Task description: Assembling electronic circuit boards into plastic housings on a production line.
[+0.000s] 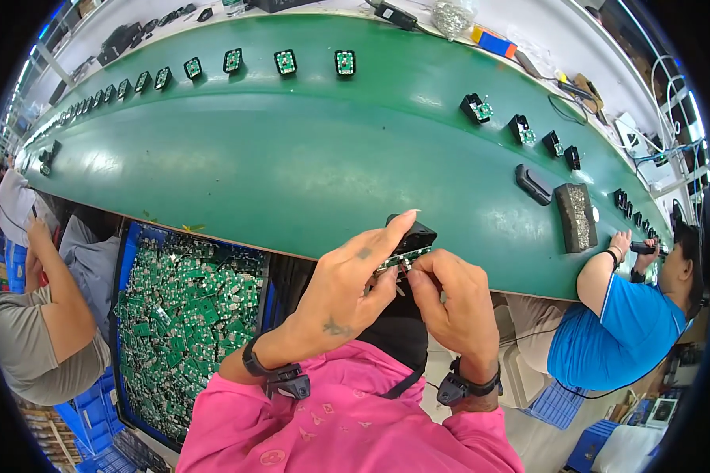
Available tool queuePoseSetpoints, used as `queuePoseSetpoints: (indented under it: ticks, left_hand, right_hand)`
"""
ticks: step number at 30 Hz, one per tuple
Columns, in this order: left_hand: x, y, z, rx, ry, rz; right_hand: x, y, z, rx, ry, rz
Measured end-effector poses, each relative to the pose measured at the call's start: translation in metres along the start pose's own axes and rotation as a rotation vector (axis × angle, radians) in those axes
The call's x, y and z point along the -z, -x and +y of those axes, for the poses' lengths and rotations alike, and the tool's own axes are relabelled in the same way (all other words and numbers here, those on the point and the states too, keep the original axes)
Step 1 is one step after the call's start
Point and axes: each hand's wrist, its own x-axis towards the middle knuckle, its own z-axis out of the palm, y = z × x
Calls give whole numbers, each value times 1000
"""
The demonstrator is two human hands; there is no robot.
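Near the front edge of the bench, my left hand is closed around a black plastic housing, thumb and fingers on either side. A green circuit board with small silvery parts shows at the housing's near side; how deep it sits is hidden. My right hand pinches the board's near edge from the right, its thumb and forefinger close to my left fingertips. What exactly lies between those fingertips is too small to make out.
The green bench carries a row of housings with boards along its far side and more housings at right. A dark block lies nearer. A bin of loose circuit boards stands at left. Co-workers sit on both sides.
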Motion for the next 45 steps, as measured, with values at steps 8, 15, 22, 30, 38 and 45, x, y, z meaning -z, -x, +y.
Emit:
queuePoseSetpoints:
  ticks: [8,15,22,30,38,45]
  left_hand:
    - [1,1,-8,-172,-219,-30]
    - [-5,-1,-3,-95,-322,-61]
    - [-14,-6,-21,-66,-220,14]
    - [-10,-11,-20,212,340,-107]
    - [-22,-10,-24,96,167,-35]
    - [-25,-12,-22,175,411,-113]
  right_hand:
    - [8,-3,0,11,103,-168]
    - [5,-4,3,-10,161,-169]
    - [-8,-1,14,-47,77,-33]
    - [-5,17,32,-427,-172,44]
    - [-25,21,15,-433,-642,261]
    - [3,26,38,-465,-659,301]
